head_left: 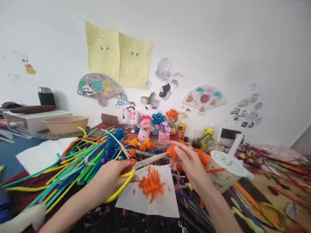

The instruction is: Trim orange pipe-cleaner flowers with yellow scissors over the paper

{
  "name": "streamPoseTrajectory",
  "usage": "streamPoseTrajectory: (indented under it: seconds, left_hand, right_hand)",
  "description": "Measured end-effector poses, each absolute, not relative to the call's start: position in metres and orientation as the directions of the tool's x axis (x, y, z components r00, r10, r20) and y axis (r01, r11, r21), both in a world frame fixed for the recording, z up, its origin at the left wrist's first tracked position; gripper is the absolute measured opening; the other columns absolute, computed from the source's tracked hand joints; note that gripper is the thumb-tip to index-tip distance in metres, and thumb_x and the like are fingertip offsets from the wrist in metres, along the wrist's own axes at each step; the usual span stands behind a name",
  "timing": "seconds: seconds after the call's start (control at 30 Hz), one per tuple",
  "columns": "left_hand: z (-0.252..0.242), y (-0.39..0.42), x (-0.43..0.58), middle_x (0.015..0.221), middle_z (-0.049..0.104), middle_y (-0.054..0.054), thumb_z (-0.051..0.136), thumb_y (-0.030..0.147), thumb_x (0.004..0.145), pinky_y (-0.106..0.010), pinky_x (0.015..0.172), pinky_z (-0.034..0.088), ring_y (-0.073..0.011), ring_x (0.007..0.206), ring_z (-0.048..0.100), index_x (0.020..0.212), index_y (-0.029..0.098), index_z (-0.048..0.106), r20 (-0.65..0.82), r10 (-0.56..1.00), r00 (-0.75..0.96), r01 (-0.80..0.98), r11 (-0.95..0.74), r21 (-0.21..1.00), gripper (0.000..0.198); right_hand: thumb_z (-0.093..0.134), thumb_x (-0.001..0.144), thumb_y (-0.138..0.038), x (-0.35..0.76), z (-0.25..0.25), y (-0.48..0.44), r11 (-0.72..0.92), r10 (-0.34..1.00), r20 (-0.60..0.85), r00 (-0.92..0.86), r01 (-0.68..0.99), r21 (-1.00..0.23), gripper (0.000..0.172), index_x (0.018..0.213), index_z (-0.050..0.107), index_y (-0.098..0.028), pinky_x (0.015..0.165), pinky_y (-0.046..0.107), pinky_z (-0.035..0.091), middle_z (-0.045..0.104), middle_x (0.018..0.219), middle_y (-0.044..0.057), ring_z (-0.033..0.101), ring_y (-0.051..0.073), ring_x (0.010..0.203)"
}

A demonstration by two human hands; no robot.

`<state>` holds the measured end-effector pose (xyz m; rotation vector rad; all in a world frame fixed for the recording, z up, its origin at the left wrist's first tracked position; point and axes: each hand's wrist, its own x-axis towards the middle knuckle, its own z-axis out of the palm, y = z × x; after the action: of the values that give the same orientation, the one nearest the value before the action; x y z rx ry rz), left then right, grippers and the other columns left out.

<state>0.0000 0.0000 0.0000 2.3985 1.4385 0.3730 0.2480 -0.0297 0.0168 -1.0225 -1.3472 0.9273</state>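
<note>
My left hand is closed around the handles of a pair of scissors with yellow and red grips. The blades point right, and their tips touch or nearly touch an orange fuzzy piece. My right hand pinches that piece, which looks like pipe cleaner; the fingers partly hide it. Below the blades, a heap of orange fuzz clippings lies on a white sheet of paper. Several small orange fuzzy shapes on thin stems are just behind the scissors.
Bundled coloured pipe cleaners spread across the left. A lidded cup with a wide straw stands right of my right hand. Behind are pipe-cleaner flowers in pink pots, a drink bottle and a tan bowl. Loose stems lie front right.
</note>
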Motion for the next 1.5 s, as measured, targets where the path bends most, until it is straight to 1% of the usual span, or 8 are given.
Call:
streamPoseTrajectory:
  seconds: [0.1, 0.23, 0.47, 0.83, 0.97, 1.2, 1.4, 1.5]
  left_hand:
    - [-0.001, 0.004, -0.002, 0.058, 0.05, 0.003, 0.048, 0.051, 0.078, -0.022, 0.049, 0.024, -0.0121, 0.051, 0.041, 0.066, 0.02, 0.053, 0.043, 0.878, 0.477, 0.798, -0.452, 0.398, 0.033]
    - [0.0, 0.002, -0.001, 0.061, 0.055, 0.001, 0.045, 0.052, 0.078, -0.022, 0.049, 0.026, -0.0138, 0.053, 0.046, 0.07, 0.021, 0.055, 0.038, 0.867, 0.498, 0.783, -0.468, 0.41, 0.034]
    - [0.003, -0.002, 0.004, 0.073, 0.065, -0.003, 0.043, 0.051, 0.079, -0.022, 0.053, 0.033, -0.0188, 0.063, 0.057, 0.078, 0.021, 0.058, 0.032, 0.878, 0.477, 0.795, -0.447, 0.41, 0.033]
    - [0.001, 0.001, 0.0, 0.075, 0.067, -0.005, 0.046, 0.052, 0.078, -0.022, 0.053, 0.036, -0.0205, 0.065, 0.061, 0.084, 0.023, 0.06, 0.051, 0.886, 0.461, 0.797, -0.438, 0.415, 0.034]
    - [0.0, 0.0, 0.001, 0.075, 0.066, -0.005, 0.046, 0.05, 0.079, -0.023, 0.054, 0.036, -0.0206, 0.067, 0.061, 0.078, 0.022, 0.058, 0.077, 0.89, 0.449, 0.798, -0.439, 0.412, 0.031]
    - [-0.003, -0.001, 0.002, 0.07, 0.064, -0.003, 0.046, 0.051, 0.079, -0.022, 0.051, 0.031, -0.0178, 0.061, 0.057, 0.075, 0.022, 0.056, 0.08, 0.882, 0.464, 0.787, -0.452, 0.421, 0.031]
    - [-0.004, 0.0, 0.004, 0.061, 0.055, 0.001, 0.047, 0.052, 0.077, -0.021, 0.048, 0.024, -0.0128, 0.052, 0.044, 0.068, 0.021, 0.054, 0.1, 0.884, 0.456, 0.783, -0.452, 0.427, 0.033]
    - [-0.005, 0.0, 0.004, 0.056, 0.048, 0.002, 0.047, 0.053, 0.077, -0.021, 0.047, 0.022, -0.0118, 0.05, 0.038, 0.064, 0.021, 0.051, 0.07, 0.892, 0.447, 0.795, -0.432, 0.426, 0.035]
  right_hand:
    - [0.066, 0.079, -0.038, 0.25, 0.019, -0.031, 0.333, 0.942, 0.334, 0.01, 0.052, -0.941, 0.033, 0.107, 0.063, -0.021, 0.061, 0.022, 0.048, 0.064, 0.073, 0.001, 0.059, 0.013, 0.065]
    - [0.073, 0.073, -0.033, 0.25, 0.018, -0.032, 0.328, 0.945, 0.327, 0.014, -0.02, -0.945, 0.032, 0.102, 0.064, -0.023, 0.08, 0.028, 0.049, 0.066, 0.093, 0.003, 0.062, 0.017, 0.085]
    - [0.073, 0.073, -0.036, 0.247, 0.014, -0.029, 0.328, 0.945, 0.328, 0.021, -0.074, -0.942, 0.027, 0.091, 0.065, -0.019, 0.065, 0.024, 0.048, 0.064, 0.076, 0.002, 0.061, 0.014, 0.068]
    - [0.078, 0.067, -0.04, 0.245, 0.013, -0.028, 0.35, 0.933, 0.323, 0.16, -0.191, -0.917, 0.038, 0.093, 0.063, -0.017, 0.071, 0.03, 0.049, 0.067, 0.074, 0.004, 0.063, 0.018, 0.072]
    - [0.078, 0.066, -0.041, 0.242, 0.015, -0.029, 0.349, 0.934, 0.322, 0.157, -0.205, -0.914, 0.039, 0.093, 0.063, -0.017, 0.073, 0.03, 0.049, 0.067, 0.075, 0.004, 0.063, 0.018, 0.073]
    - [0.079, 0.065, -0.04, 0.237, 0.012, -0.028, 0.337, 0.94, 0.308, 0.15, -0.248, -0.908, 0.039, 0.092, 0.062, -0.018, 0.071, 0.028, 0.048, 0.066, 0.076, 0.003, 0.063, 0.017, 0.073]
    - [0.078, 0.066, -0.04, 0.237, 0.011, -0.028, 0.345, 0.938, 0.322, 0.128, -0.261, -0.902, 0.037, 0.092, 0.063, -0.018, 0.071, 0.028, 0.049, 0.066, 0.077, 0.003, 0.063, 0.017, 0.073]
    - [0.079, 0.065, -0.041, 0.236, 0.012, -0.029, 0.347, 0.937, 0.323, 0.133, -0.253, -0.903, 0.038, 0.091, 0.064, -0.017, 0.071, 0.029, 0.049, 0.065, 0.076, 0.003, 0.063, 0.018, 0.073]
